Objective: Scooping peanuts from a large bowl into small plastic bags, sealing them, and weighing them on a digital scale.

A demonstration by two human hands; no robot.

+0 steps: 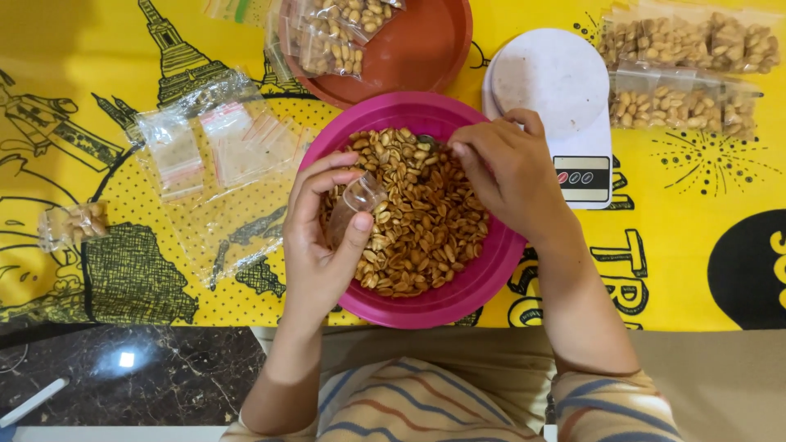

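Observation:
A pink bowl (483, 282) full of roasted peanuts (417, 225) sits in front of me on a yellow printed cloth (696, 245). My left hand (319, 237) holds a small clear plastic bag (354, 203) open over the peanuts at the bowl's left side. My right hand (512, 172) reaches over the bowl's upper right, its fingers pinched around a metal spoon handle (426, 140) that dips into the peanuts.
A white kitchen scale (557, 90) stands right behind the bowl. Filled peanut bags (688, 74) lie at the far right and in a brown bowl (426, 49) behind. Empty zip bags (221, 147) are piled at left, and one filled bag (74, 225) lies at the far left.

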